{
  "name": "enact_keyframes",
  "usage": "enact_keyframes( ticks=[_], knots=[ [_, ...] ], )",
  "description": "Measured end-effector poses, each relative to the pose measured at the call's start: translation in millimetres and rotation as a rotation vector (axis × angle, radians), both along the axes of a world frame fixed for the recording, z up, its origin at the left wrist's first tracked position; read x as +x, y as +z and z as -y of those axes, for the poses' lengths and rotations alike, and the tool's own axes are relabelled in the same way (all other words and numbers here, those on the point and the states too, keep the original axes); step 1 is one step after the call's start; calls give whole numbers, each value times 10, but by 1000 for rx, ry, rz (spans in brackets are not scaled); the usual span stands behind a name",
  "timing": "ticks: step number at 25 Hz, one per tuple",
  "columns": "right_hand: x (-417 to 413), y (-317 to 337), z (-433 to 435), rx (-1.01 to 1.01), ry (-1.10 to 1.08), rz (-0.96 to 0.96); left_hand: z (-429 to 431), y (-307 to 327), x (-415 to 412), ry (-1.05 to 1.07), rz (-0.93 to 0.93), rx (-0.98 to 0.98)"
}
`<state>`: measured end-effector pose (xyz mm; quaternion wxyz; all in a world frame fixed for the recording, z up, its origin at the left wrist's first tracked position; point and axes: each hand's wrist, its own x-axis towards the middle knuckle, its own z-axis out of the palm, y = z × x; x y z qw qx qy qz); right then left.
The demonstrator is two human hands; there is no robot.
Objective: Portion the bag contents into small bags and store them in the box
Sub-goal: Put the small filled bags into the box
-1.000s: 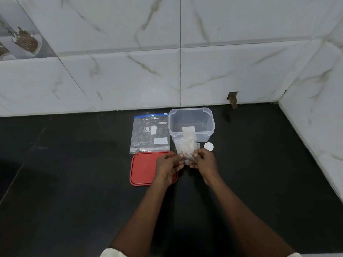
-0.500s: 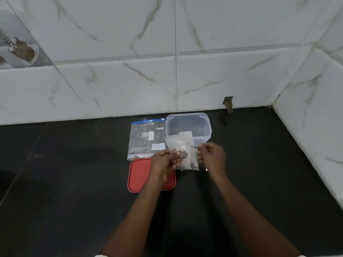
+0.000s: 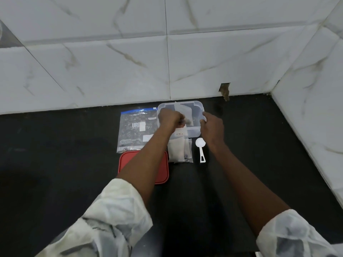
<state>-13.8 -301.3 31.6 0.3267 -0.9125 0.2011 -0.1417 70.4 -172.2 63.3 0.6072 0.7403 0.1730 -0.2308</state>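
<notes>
The left hand (image 3: 169,118) pinches a small bag (image 3: 182,112), holding it upright in the mouth of the open clear box (image 3: 197,104). The right hand (image 3: 212,127) seems to grip the box's right wall with curled fingers, though blur hides the contact. Beside the box on its left lies the big bag (image 3: 135,127). Nearer are the red lid (image 3: 163,171), spare small bags (image 3: 179,151) and a white scoop (image 3: 200,144) on the black counter (image 3: 55,164).

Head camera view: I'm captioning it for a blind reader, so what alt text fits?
A person's left hand holds a small clear bag over an open clear plastic box while the right hand holds its right rim. On the black counter lie a large blue-topped zip bag, a red plastic lid, spare small bags and a white plastic scoop.
</notes>
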Motion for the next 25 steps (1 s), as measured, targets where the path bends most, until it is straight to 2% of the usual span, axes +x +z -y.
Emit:
enact_keyframes(
  ticks=[2, 4, 6, 9, 15, 21, 23, 25],
  knots=[
    [18, -13, 4, -15, 8, 15, 124, -79, 112, -87, 13, 209],
    [25, -31, 17, -2, 15, 25, 185, -109, 159, -297, 57, 455],
    [32, -66, 16, -7, 27, 23, 224, -147, 154, -439, 90, 557],
    [37, -73, 10, -10, 24, 26, 248, -166, 101, -507, 183, 625],
    [36, -54, -4, -45, 35, 7, 228, -180, 68, -459, 263, 638],
    [33, -32, -13, -68, 36, -3, 309, -131, 9, -654, 141, 657],
    [24, -19, -28, -65, 38, -8, 316, -134, -23, -639, 149, 678],
    [14, 7, -28, -65, 48, -10, 312, -140, -11, -557, 236, 674]
  ],
)
